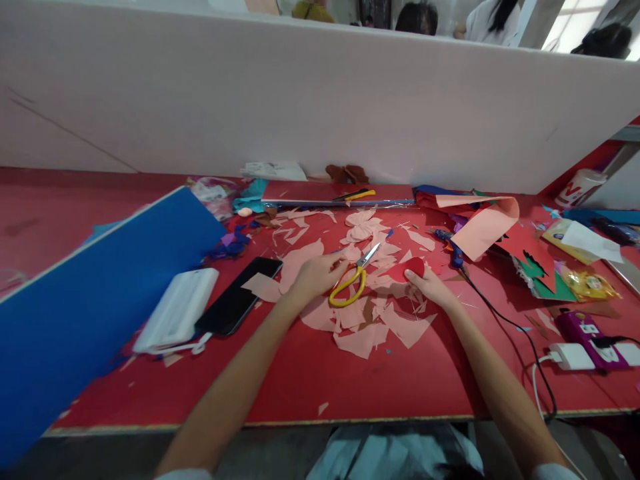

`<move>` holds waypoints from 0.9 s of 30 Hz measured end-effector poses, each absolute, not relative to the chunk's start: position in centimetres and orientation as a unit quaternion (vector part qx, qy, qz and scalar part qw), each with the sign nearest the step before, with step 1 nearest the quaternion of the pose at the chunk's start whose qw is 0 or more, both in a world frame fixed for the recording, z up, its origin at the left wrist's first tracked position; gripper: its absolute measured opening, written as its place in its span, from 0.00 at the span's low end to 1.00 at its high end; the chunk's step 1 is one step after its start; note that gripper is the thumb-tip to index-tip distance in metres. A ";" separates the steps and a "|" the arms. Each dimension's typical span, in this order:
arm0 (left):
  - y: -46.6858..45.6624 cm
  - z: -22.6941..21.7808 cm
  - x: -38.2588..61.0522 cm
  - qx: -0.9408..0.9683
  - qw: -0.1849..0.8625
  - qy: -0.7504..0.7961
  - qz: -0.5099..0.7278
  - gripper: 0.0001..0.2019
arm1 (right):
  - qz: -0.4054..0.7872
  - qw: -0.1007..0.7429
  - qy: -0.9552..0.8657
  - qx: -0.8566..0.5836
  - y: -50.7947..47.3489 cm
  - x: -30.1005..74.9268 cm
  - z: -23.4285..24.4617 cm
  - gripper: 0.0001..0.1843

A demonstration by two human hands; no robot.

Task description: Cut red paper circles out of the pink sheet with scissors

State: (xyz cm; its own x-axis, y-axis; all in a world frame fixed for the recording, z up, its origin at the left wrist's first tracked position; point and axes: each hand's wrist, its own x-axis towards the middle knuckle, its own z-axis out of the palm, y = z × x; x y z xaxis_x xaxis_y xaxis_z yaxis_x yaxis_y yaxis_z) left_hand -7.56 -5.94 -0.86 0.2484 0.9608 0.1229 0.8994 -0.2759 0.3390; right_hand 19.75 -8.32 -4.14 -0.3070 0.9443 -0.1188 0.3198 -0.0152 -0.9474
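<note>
My left hand [317, 277] rests on scattered pink paper scraps [360, 340], its fingertips just beside a pair of yellow-handled scissors [350, 287]. The scissors lie on the scraps with their blades pointing up and to the right. My right hand [430, 288] presses on a red paper piece [407, 269], its fingers on the piece's near edge. Part of that piece is hidden under my fingers. A pleated pink paper rosette [363, 227] sits beyond the scissors on the red table [400, 390].
A blue board [100, 300], white power bank [177, 310] and black smartphone [237, 295] lie to the left. A blue glue gun [450, 247] with a black cord, a pink sheet [483, 223] and a white plug [570, 357] lie right. A white partition [300, 100] stands behind.
</note>
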 end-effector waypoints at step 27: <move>-9.8 -1.7 -2.1 0.735 0.378 0.488 0.280 0.17 | 0.487 0.256 -0.698 -0.458 -9.1 19.2 -2.7 0.29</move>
State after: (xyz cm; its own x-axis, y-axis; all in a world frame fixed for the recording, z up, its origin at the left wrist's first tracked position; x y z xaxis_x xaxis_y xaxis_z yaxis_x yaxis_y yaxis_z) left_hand -2.09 -9.75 -1.66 0.3656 0.9298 0.0432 0.5061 -0.2375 0.8291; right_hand 19.16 -9.06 -2.68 -0.4482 0.8895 -0.0892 0.3896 0.1046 -0.9150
